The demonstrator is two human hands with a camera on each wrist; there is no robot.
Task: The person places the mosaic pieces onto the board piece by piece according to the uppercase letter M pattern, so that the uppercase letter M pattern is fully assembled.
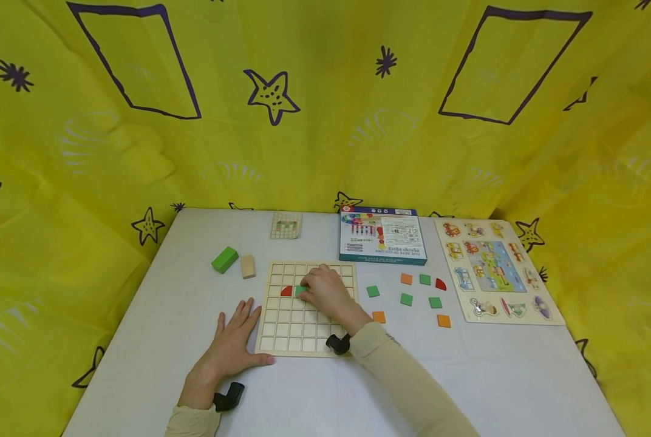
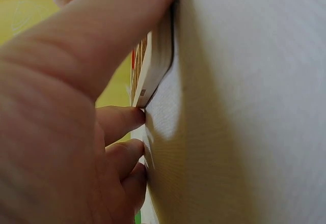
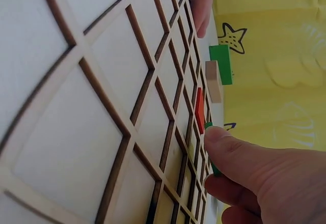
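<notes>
A wooden grid board (image 1: 288,332) lies flat on the table. My right hand (image 1: 327,292) is over its upper middle and pinches a green square tile (image 1: 300,290) between thumb and fingers; in the right wrist view only the edge of the green tile (image 3: 208,125) shows. Just left of it, a red quarter-circle tile (image 1: 286,291) sits in a cell. My left hand (image 1: 231,345) rests on the table with fingers spread, at the board's lower left corner. In the left wrist view its thumb and a fingertip touch the board's side (image 2: 155,63).
Several loose green, orange (image 1: 379,317) and red tiles lie right of the board. Beyond are a boxed set (image 1: 382,237) and a picture puzzle (image 1: 495,267). A green block (image 1: 224,260), a plain wooden block (image 1: 248,266) and a pattern card (image 1: 285,225) lie toward the back left.
</notes>
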